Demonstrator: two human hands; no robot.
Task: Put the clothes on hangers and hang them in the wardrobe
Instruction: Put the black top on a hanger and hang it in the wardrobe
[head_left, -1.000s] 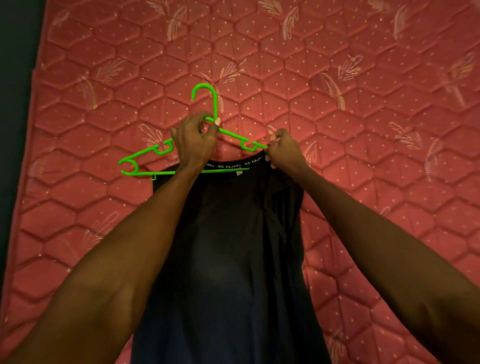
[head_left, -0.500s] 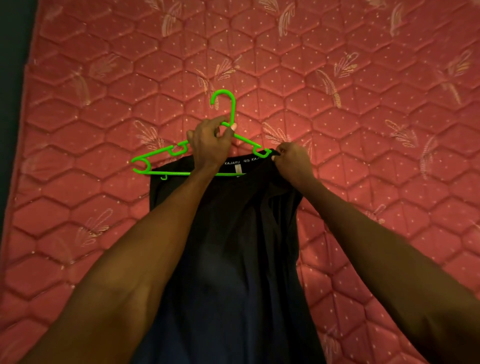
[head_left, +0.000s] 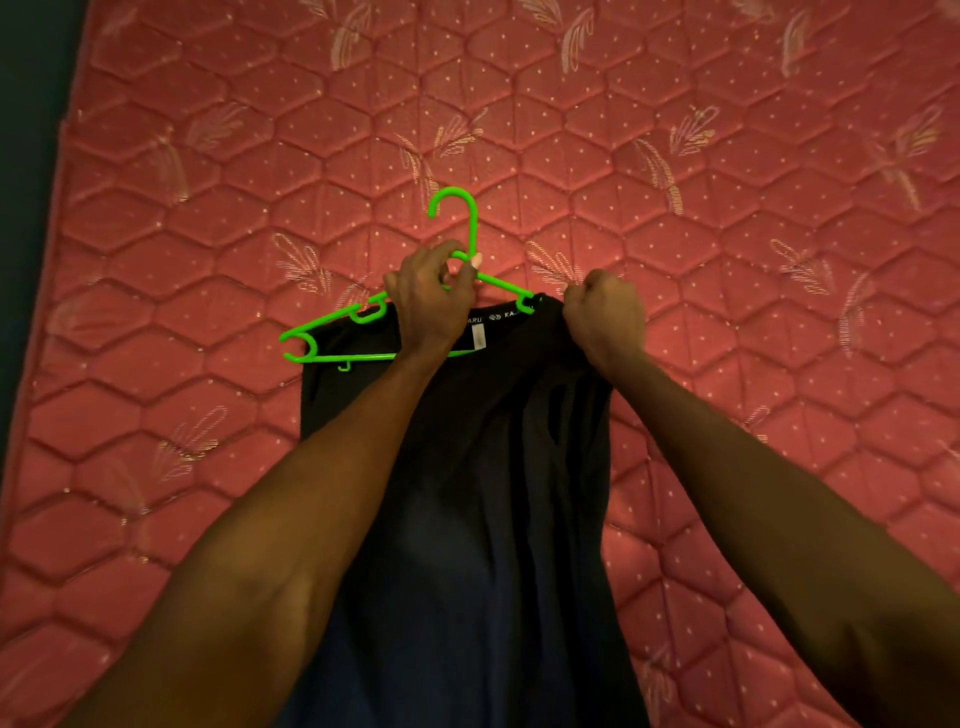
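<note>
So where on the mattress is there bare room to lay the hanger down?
The mattress is bare above the hanger hook, along the whole right side past the right hand, and left of the garment toward the dark edge. It is crowded in the middle, where the left hand, hanger and garment meet.

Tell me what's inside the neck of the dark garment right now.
The right arm of the bright green plastic hanger runs into the neck of the dark fabric garment, under the right hand. Its tip is covered. The left arm remains outside, on the red quilted mattress.
</note>
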